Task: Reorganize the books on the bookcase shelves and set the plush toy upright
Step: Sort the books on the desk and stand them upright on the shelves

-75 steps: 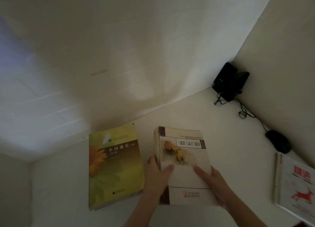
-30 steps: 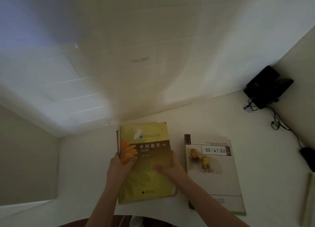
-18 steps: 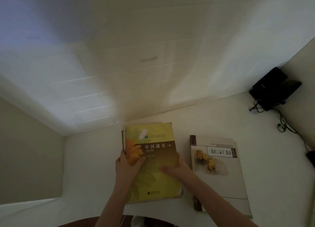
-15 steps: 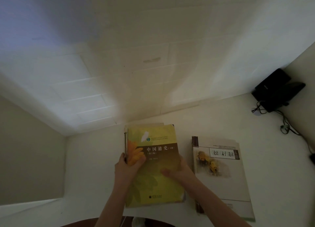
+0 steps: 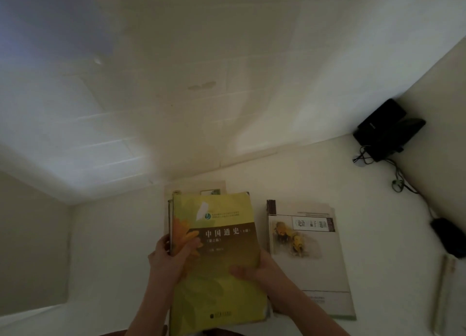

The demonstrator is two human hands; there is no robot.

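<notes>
A yellow-green book (image 5: 222,234) with an orange flower and a brown title band lies on top of a small stack on the white shelf (image 5: 108,247). My left hand (image 5: 169,262) grips the stack's left edge, thumb on the cover. My right hand (image 5: 254,270) holds the right edge, thumb across the cover. A paler book (image 5: 199,188) shows beneath, sticking out at the far end. To the right lies a white book (image 5: 307,260) with a painted figure on its cover. No plush toy is in view.
A black speaker (image 5: 385,128) sits in the back right corner with a cable (image 5: 401,184) running to a black mouse-like object (image 5: 448,237). Another book's edge (image 5: 446,292) shows at the far right. Walls close the shelf at the back, left and right.
My hands left the white book and took hold of the yellow-green book stack. Over the last second the stack has come slightly nearer, uncovering the paler book beneath at the far end.
</notes>
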